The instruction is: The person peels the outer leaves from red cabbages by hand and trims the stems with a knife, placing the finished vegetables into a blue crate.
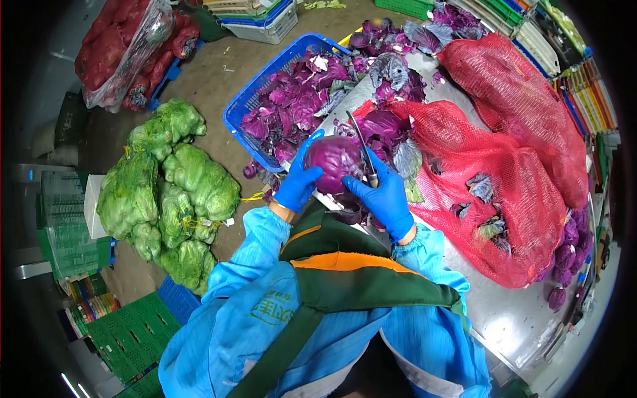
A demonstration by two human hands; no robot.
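Note:
A shiny red cabbage (334, 159) is held up in front of my apron, over the near edge of the metal table. My left hand (298, 179), in a blue glove, grips it from the left side. In my blue-gloved right hand (385, 199) is a knife (361, 142), its blade pointing up and away along the cabbage's right side. The right thumb presses on the cabbage's lower right. Just beyond the knife lie more purple cabbage pieces (385, 126). A blue basket (232, 109) full of purple outer leaves (292, 99) stands beyond my left hand.
Red mesh sacks (517, 86) lie on the metal table (458, 249) at right, the nearer one holding a few leaves. Bagged green vegetables (179, 192) sit on the floor at left. Red sacks (123, 53), stacked crates (262, 26) and green crates (133, 331) stand around.

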